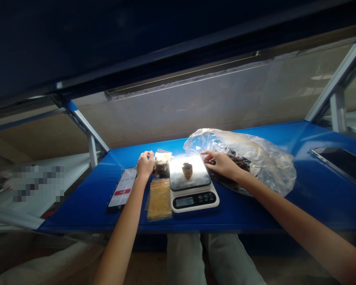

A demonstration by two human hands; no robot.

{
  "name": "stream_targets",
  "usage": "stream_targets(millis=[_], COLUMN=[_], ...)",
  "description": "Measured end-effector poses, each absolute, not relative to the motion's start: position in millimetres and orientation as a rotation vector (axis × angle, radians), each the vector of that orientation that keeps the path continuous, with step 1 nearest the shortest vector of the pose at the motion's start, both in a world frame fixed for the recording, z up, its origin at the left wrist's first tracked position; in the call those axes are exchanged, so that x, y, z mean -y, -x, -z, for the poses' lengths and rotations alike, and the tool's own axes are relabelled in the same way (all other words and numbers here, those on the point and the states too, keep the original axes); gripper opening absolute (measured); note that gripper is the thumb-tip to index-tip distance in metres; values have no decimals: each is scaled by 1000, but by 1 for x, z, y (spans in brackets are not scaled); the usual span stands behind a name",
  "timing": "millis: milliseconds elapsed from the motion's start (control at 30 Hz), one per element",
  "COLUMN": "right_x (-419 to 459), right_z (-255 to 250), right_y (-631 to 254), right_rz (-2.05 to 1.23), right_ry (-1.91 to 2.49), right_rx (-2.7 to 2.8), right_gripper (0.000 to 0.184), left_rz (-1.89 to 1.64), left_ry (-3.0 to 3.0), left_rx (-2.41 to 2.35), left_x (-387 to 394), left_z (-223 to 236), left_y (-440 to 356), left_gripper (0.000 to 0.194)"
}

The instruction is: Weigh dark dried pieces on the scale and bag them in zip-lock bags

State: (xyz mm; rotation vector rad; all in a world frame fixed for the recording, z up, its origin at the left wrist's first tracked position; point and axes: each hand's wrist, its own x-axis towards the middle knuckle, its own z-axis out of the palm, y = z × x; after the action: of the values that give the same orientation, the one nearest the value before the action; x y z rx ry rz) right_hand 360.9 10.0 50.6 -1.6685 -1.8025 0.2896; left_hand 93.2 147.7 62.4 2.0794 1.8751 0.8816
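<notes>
From the head camera we look down on a long blue metal counter (77,206) with a white-framed shelf rack around it. Our left hand (145,165) sits half-curled at the top of a small clear packet of pale and brown contents (162,164), fingers against it; we cannot tell whether it is actually gripping. Our right hand (222,164) reaches into the mouth of a large crumpled clear plastic bag (264,162), its fingers stretched out over a heap of dark reddish-brown dried pieces (228,170). We cannot tell whether those fingers have closed on anything.

Between our hands stands a white digital kitchen scale (192,202) with a glossy dark platform, its display showing what looks like 100. A small brown cup-shaped vessel (187,170) stands upright in the middle of that platform, with dark pieces visible at its mouth. Just beside the scale, towards us, lies a flat golden-yellow sheet in a clear sleeve (159,199). Left of that, a smartphone (123,187) lies face up with a timer on its bright screen and a red button. Far to the right, a dark flat tablet (341,166) lies on the counter. Below the counter edge, our knees in pale grey trousers (184,257) show, and a bare concrete wall (178,118) rises behind the rack.
</notes>
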Motion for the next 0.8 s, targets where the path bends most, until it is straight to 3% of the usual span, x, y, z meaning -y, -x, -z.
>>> stream_targets(millis=[333, 800], right_x=[-9, -7], right_z=[-56, -57], right_y=[-359, -360], right_rz=[-134, -232], right_ry=[1743, 1768], right_rx=[1793, 1820], right_gripper=[41, 38], left_rz=[-876, -855], left_ry=[-2077, -2077], left_rx=[-1885, -1877], left_x=[-148, -147], left_z=[-64, -64], left_y=[-94, -94], left_gripper=[37, 38])
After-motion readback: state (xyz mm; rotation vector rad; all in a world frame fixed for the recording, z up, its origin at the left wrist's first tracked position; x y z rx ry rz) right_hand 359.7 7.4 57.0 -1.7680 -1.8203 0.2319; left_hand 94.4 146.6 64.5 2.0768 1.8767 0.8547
